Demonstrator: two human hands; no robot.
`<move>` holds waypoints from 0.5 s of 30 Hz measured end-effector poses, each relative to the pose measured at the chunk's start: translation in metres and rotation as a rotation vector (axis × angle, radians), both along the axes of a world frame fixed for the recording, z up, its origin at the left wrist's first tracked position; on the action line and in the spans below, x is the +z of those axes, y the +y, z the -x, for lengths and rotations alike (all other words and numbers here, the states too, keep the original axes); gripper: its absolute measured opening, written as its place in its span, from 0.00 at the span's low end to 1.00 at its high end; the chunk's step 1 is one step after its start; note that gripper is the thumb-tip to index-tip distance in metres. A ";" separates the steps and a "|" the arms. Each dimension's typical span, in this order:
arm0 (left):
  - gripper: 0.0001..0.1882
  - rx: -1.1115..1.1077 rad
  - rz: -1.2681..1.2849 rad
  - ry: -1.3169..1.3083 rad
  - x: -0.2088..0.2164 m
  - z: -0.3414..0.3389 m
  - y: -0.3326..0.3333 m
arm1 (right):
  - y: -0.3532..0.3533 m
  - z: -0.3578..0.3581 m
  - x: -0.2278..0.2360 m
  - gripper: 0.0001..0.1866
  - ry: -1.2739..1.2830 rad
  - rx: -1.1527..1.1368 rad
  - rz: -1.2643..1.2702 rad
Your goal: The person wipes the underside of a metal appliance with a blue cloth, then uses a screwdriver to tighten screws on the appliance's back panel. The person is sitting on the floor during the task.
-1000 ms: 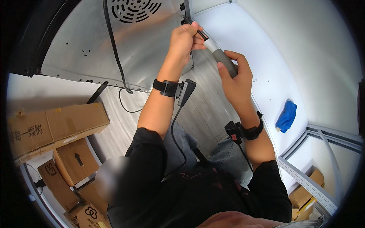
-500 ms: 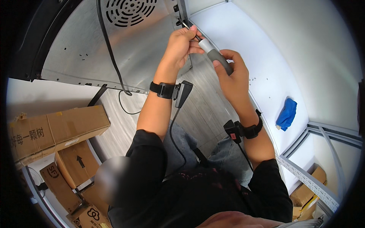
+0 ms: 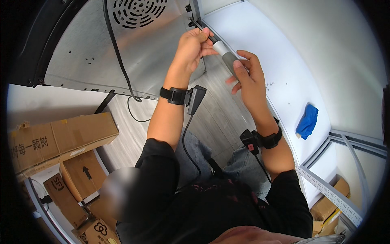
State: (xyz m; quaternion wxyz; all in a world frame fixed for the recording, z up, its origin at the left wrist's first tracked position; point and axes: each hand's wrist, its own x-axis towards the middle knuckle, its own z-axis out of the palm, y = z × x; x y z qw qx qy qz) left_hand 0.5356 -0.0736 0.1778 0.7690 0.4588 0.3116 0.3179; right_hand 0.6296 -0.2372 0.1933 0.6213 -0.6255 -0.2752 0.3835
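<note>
A screwdriver (image 3: pixel 230 62) with a grey and silver handle slants up and left toward a metal panel (image 3: pixel 134 53). Its tip reaches a dark fitting at the panel's corner, beside an upright metal post; the exact contact is too small to make out. My left hand (image 3: pixel 194 45) pinches the shaft just ahead of the handle. Around the handle's rear end is my right hand (image 3: pixel 251 79), thumb against the grip, index finger lifted off, and lower fingers blurred behind it.
A white shelf (image 3: pixel 260 44) to the right carries a blue cloth-like bundle (image 3: pixel 307 121) and several small dark screws (image 3: pixel 271 86). A black cable (image 3: pixel 118 53) hangs over the panel. Cardboard boxes (image 3: pixel 81 134) stand at left; a metal frame (image 3: pixel 333 195) is at lower right.
The fingers of my right hand have loosened and spread on the screwdriver handle, and the handle has shifted slightly. My left hand stays at the shaft.
</note>
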 end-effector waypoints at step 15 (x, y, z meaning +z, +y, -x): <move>0.13 -0.036 -0.024 -0.006 -0.004 0.001 0.003 | 0.001 -0.003 0.002 0.27 0.152 0.064 0.019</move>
